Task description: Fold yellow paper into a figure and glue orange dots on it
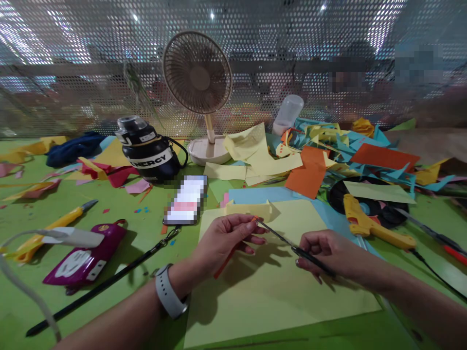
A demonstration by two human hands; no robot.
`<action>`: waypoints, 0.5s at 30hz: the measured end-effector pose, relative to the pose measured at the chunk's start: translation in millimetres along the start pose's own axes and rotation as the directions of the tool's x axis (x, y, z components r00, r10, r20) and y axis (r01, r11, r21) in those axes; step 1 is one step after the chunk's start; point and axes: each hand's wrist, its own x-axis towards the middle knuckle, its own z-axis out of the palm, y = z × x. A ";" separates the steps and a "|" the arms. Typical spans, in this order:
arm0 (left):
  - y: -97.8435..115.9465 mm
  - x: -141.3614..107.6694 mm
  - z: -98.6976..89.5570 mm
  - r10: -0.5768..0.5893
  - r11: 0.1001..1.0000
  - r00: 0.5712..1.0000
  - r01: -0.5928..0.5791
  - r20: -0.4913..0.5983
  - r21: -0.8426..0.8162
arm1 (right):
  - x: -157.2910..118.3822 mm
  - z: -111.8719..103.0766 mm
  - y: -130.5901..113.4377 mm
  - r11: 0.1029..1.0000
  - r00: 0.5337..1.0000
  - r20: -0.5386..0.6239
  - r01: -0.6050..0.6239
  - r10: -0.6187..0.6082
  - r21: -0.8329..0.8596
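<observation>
My left hand (233, 238) pinches a narrow orange paper strip (225, 262), whose lower end hangs below the palm. A small orange end shows at the fingertips. In my right hand (319, 250) are dark scissors (282, 238), pointing up and left, their tips touching the orange paper at my left fingertips. Both hands are above a large pale yellow sheet (284, 301). A folded yellow paper piece (250, 210) lies just behind my left hand, with light blue paper (268, 195) behind it.
Behind stand a fan (209, 150) and a black bottle (153, 158). A phone (187, 199), purple pouch (85, 257) and yellow-handled cutter (65, 221) lie left. A yellow glue gun (375, 226), more scissors (438, 236) and heaped paper scraps (343, 138) are right.
</observation>
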 end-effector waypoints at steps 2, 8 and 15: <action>0.0 -0.1 -0.1 0.003 1.000 1.000 -0.003 0.007 0.011 | 0.5 -0.4 0.8 1.000 1.000 -0.001 0.011 -0.011 0.002; -0.1 -0.2 -0.4 0.010 1.000 1.000 -0.011 0.019 0.017 | -1.6 1.1 -2.9 1.000 1.000 -0.012 -0.005 0.004 -0.010; -1.1 0.3 -1.6 0.007 0.999 1.000 -0.007 -0.004 0.052 | -1.7 2.1 -3.3 0.999 0.999 -0.027 -0.024 0.023 -0.035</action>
